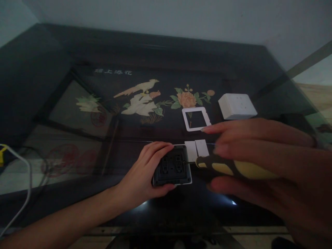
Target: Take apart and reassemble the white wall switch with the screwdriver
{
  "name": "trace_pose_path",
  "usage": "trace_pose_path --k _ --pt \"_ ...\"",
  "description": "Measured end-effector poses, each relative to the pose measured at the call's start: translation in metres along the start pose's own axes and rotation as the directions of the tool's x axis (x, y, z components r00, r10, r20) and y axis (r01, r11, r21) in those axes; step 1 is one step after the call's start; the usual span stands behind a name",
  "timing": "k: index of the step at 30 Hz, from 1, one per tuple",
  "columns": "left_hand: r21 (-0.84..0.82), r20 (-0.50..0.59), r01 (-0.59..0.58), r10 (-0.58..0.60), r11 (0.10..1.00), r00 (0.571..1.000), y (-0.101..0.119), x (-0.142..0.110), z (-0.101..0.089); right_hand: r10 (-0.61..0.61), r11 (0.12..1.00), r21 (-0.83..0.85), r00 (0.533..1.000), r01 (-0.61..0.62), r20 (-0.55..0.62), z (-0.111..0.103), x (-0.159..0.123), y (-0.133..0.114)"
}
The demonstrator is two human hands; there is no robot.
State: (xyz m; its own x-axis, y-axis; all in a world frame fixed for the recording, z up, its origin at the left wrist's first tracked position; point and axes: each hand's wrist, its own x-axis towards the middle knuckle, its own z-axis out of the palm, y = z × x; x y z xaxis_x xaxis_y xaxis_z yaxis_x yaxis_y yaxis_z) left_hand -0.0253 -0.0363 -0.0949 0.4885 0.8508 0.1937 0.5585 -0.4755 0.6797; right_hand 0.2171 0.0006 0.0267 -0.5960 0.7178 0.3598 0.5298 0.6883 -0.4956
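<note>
My left hand [150,169] grips a square wall switch [172,167] by its edges, thumb along the near side and fingers along the far side. Its dark inner face is turned up, with a white rim showing at the right. In my right hand [249,162] is a screwdriver [220,166] with a black and yellow handle, its thin shaft pointing left. The tip meets the right part of the dark face; exactly what it touches is too small to tell. My right index finger stretches out close to a white square frame [185,121].
Two white rectangular plates [196,148] lie just beyond the switch. A small screw [190,124] shows inside the white frame. Farther right stands a white box-like socket [237,105]. A white cable [28,186] curves along the left. The dark glossy tabletop [207,65] bears a bird-and-flower picture.
</note>
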Motion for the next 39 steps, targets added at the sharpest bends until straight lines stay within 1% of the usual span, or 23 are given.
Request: trace_pose_path --k 2,4,5,6,11,12,14,17,19,20,22,26,28,30,32,34,36,38,39 --pt "0.014 0.003 0.0 0.0 1.0 1.0 0.0 0.0 0.0 -0.064 0.997 -0.039 0.996 0.067 0.067 -0.004 0.004 0.0" --pt "0.025 -0.004 -0.007 0.007 1.0 1.0 0.0 0.0 0.001 -0.067 0.995 -0.062 0.99 0.075 0.125 -0.007 0.004 -0.001" --pt "0.03 -0.007 -0.011 0.012 0.999 1.0 0.0 0.0 0.001 -0.058 0.995 -0.069 0.99 0.067 0.132 -0.008 0.003 -0.002" --pt "0.034 -0.013 -0.014 0.014 0.999 1.0 0.0 0.0 0.001 -0.039 0.996 -0.075 0.992 0.049 0.121 -0.008 0.002 -0.002" --pt "0.044 -0.012 -0.017 0.018 0.999 1.0 -0.001 0.0 0.002 -0.013 0.995 -0.098 0.998 0.007 -0.064 0.002 0.0 -0.004" --pt "0.046 -0.011 -0.021 0.021 0.999 1.0 0.0 0.0 0.002 -0.002 0.994 -0.109 0.997 -0.007 -0.08 0.003 0.001 -0.005" --pt "0.05 -0.013 -0.027 0.028 0.998 1.0 0.0 0.0 0.002 0.012 0.993 -0.117 0.998 -0.019 -0.064 0.003 0.005 -0.005" --pt "0.048 -0.014 -0.024 0.025 0.999 1.0 0.0 0.0 0.001 -0.077 0.995 -0.066 0.997 0.076 -0.02 0.0 0.009 -0.005" --pt "0.045 -0.011 -0.021 0.021 0.999 1.0 0.0 -0.001 0.001 -0.146 0.989 -0.008 0.988 0.146 -0.052 -0.003 0.01 -0.005" --pt "0.045 -0.008 -0.018 0.019 0.999 1.0 0.0 -0.001 0.001 -0.159 0.987 0.017 0.985 0.16 -0.064 -0.004 0.009 -0.005" --pt "0.046 -0.005 -0.018 0.019 0.999 1.0 -0.001 -0.002 0.001 -0.116 0.993 0.02 0.992 0.117 -0.055 -0.004 0.005 -0.006" --pt "0.039 -0.002 -0.009 0.009 0.999 1.0 0.0 -0.002 0.001 0.062 0.995 -0.076 0.996 -0.067 -0.069 0.001 -0.004 -0.005" --pt "0.027 -0.008 -0.006 0.006 1.0 1.0 0.0 -0.001 0.001 0.102 0.993 -0.058 0.993 -0.106 -0.064 0.002 -0.006 -0.004" --pt "0.017 -0.019 -0.009 0.009 1.0 1.0 0.0 -0.001 0.002 0.074 0.996 -0.055 0.997 -0.075 -0.023 0.001 -0.004 -0.003" --pt "0.016 -0.017 -0.009 0.009 1.0 1.0 0.0 -0.001 0.002 -0.008 0.998 -0.07 1.0 0.007 -0.016 -0.003 0.0 -0.002" --pt "0.02 -0.008 -0.01 0.01 1.0 1.0 -0.001 -0.001 0.002 -0.057 0.995 -0.086 0.998 0.056 -0.004 -0.007 0.001 -0.003" --pt "0.022 -0.005 -0.014 0.014 1.0 1.0 -0.001 0.0 0.001 -0.032 0.995 -0.094 0.999 0.034 0.024 -0.01 0.0 -0.004" --pt "0.025 -0.012 -0.019 0.019 1.0 1.0 0.0 0.001 0.001 0.026 0.995 -0.103 0.998 -0.019 0.064 -0.009 -0.001 -0.006" --pt "0.025 -0.012 -0.018 0.019 1.0 1.0 0.0 0.001 0.0 0.04 0.995 -0.097 0.997 -0.033 0.065 -0.008 -0.001 -0.006"
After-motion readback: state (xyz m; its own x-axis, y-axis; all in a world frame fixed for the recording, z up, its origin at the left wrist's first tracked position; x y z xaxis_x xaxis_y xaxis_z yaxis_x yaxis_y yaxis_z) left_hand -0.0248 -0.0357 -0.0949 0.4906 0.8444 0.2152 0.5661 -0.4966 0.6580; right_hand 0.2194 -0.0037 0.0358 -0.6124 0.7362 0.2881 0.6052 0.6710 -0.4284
